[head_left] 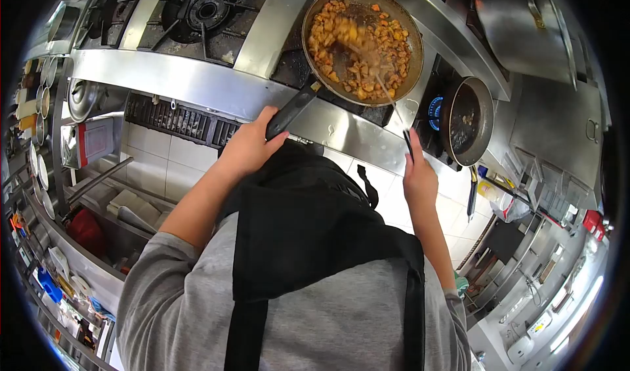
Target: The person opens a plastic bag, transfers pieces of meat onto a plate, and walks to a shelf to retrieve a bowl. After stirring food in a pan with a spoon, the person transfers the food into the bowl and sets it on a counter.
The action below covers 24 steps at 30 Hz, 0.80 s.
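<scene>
My left hand (252,143) is wrapped round the black handle (293,111) of a frying pan (416,57) on the stove. Browned, diced food (387,40) with orange bits covers much of the pan's bottom. In my right hand (420,177) is a long utensil (394,103) with a black grip and a thin metal shaft. Its far end reaches into the food, where motion blur hides its shape. Some pieces at the pan's middle are smeared by movement too.
A second dark frying pan (467,123) sits at the right beside a lit blue burner flame (434,112). An unused burner grate (207,10) lies to the left. The steel stove edge (177,79) runs before me. A lidded pot (85,99) stands far left.
</scene>
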Available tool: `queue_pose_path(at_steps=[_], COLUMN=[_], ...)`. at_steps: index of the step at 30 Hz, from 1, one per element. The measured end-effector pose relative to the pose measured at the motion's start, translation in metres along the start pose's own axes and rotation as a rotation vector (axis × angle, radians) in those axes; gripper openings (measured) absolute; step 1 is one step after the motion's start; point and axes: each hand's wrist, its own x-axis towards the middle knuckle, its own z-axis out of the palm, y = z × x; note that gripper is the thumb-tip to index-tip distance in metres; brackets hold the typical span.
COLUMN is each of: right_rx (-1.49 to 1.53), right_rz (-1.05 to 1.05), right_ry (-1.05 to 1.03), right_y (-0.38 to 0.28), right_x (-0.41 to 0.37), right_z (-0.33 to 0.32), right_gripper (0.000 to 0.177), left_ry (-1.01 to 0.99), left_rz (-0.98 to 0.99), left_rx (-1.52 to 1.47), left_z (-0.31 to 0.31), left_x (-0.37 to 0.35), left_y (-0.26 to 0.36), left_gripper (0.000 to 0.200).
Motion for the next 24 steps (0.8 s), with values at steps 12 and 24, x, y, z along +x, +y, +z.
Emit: queue_pose_path(at_steps=[12,24], right_rx=[-0.011,0.056], right_rz=[0.052,0.081], right_ry=[-0.139,-0.054], right_y=[0.024,0.026], right_x=[-0.036,-0.047], right_z=[-0.004,0.019], right_gripper=[0.058,0.059], left_ry=[0.057,0.089], left_rz=[0.019,0.049], left_rx=[-0.019,-0.030], left_z=[0.007,0.009], left_x=[-0.003,-0.004], left_y=[0.000,0.002], left_gripper=[0.043,0.038])
